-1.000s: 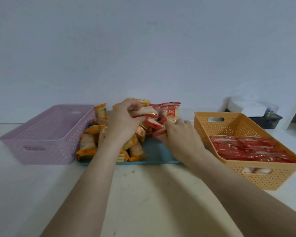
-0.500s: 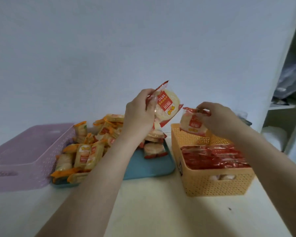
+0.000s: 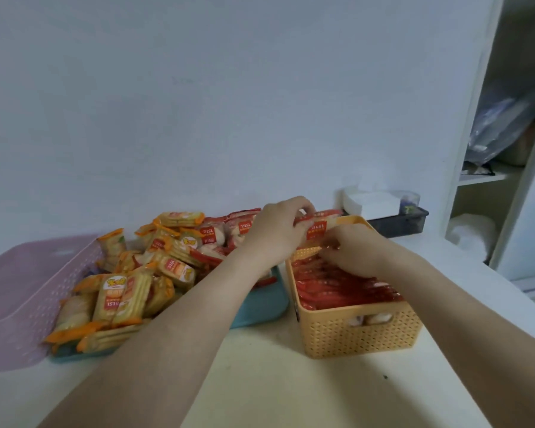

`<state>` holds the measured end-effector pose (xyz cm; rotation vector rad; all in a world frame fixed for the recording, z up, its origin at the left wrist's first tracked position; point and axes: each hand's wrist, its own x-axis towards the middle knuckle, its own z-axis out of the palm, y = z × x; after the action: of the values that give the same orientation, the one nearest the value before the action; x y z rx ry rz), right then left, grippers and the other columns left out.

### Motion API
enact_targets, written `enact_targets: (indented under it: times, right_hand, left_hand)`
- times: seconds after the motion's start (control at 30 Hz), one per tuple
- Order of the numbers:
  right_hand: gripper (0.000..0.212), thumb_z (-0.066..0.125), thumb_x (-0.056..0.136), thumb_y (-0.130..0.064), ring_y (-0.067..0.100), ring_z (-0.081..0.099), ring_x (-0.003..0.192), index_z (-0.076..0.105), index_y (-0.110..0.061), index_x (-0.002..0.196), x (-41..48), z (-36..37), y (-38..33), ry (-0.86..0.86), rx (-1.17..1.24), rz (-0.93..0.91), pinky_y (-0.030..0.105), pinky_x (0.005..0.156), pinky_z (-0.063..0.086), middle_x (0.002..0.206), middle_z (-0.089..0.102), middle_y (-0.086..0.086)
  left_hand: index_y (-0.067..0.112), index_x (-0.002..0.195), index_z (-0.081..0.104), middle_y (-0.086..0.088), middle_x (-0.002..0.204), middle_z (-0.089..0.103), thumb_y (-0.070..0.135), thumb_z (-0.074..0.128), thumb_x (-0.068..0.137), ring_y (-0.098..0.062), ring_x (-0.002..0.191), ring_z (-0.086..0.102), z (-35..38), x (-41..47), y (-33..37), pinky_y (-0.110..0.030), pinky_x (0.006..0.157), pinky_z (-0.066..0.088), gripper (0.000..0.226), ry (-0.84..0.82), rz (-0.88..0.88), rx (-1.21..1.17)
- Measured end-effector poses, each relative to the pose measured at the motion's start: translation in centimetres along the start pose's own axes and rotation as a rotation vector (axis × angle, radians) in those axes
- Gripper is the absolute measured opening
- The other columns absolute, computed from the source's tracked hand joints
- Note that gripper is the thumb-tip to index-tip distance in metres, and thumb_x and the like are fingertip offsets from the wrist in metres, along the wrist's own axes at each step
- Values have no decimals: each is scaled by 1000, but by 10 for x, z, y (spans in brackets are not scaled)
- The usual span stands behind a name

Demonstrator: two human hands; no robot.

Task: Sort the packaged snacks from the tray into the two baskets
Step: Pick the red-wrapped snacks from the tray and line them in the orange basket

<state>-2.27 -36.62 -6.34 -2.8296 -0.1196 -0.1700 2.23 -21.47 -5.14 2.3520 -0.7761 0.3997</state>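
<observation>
- The pale table lies nearest me, with both my bare forearms reaching across it;
- on my right stands the orange basket, packed with a row of red snacks;
- just beside it, to its left, the teal tray bears a heap of orange packets, with red-and-white ones behind them;
- the pink basket sits close against the tray's left side;
- my right hand is knuckles up over the orange basket's far end, fingers curled down among the red snacks; whether it grips one I cannot tell;
- my left hand, close beside it, pinches a red packet above the basket's far rim;
- farthest off, a dark bin holds a white box by the wall; a white shelf stands to the right.
</observation>
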Motion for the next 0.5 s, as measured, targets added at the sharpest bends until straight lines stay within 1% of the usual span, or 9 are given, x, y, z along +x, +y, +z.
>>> enact_targets:
  times: [0.03,0.07,0.1,0.17,0.27,0.33,0.37,0.43,0.5]
  right_hand:
    - [23,52,92,-27,18,61,79,62,-25,71,-2,-4,4,74,0,25,25,61,42,76,62,-6]
    - [23,54,89,-28,19,60,75,60,-24,67,-4,-8,6,141,0,51,27,57,41,72,61,-5]
    - [18,57,88,-29,19,60,75,62,-23,71,-4,-12,11,195,7,73,29,59,43,74,63,-4]
    - [9,61,86,-32,19,61,82,60,-23,88,-4,-16,15,217,51,76,33,71,51,88,66,-3]
    - [27,60,88,-38,18,61,94,54,-26,112,-1,-12,19,69,47,72,38,84,52,106,64,-2]
    - [39,55,92,-37,19,56,110,50,-26,129,4,-9,20,6,-4,64,37,94,47,124,59,1]
    - [43,52,94,-36,21,53,118,47,-25,135,7,-8,20,-35,-7,72,35,97,44,133,55,3]
    - [51,47,96,-39,24,46,129,41,-20,143,13,-8,16,-174,-39,117,35,102,40,144,47,6]
    - [54,44,97,-42,26,46,130,40,-14,144,18,-9,13,-280,-49,176,36,103,39,145,46,8]
  left_hand:
    - [26,107,62,4,99,70,27,57,94,-14,88,63,5,2,-1,-26,71,44,14,-64,2,44]
    - [26,109,61,3,99,69,27,55,94,-16,89,63,9,2,-3,-29,71,45,15,-133,6,106]
    - [26,111,60,1,101,69,26,54,94,-19,91,63,14,4,-5,-32,73,47,17,-202,18,181]
    - [25,115,59,-1,107,67,26,53,94,-22,98,61,18,5,-7,-35,79,49,22,-312,39,329]
    - [25,121,58,-1,117,64,26,51,95,-23,109,57,21,10,-4,-40,89,47,27,-425,31,429]
    - [25,124,57,0,121,62,29,47,95,-22,114,54,22,16,0,-46,97,42,31,-549,-15,480]
    - [26,123,58,1,119,63,33,45,95,-21,113,55,22,18,0,-47,98,40,32,-597,-33,485]
    - [26,108,63,4,105,66,45,45,92,-18,101,59,22,21,-3,-46,94,45,31,-625,-48,397]
    - [21,100,64,2,96,68,52,50,90,-18,90,62,23,21,-6,-42,85,51,36,-642,-36,331]
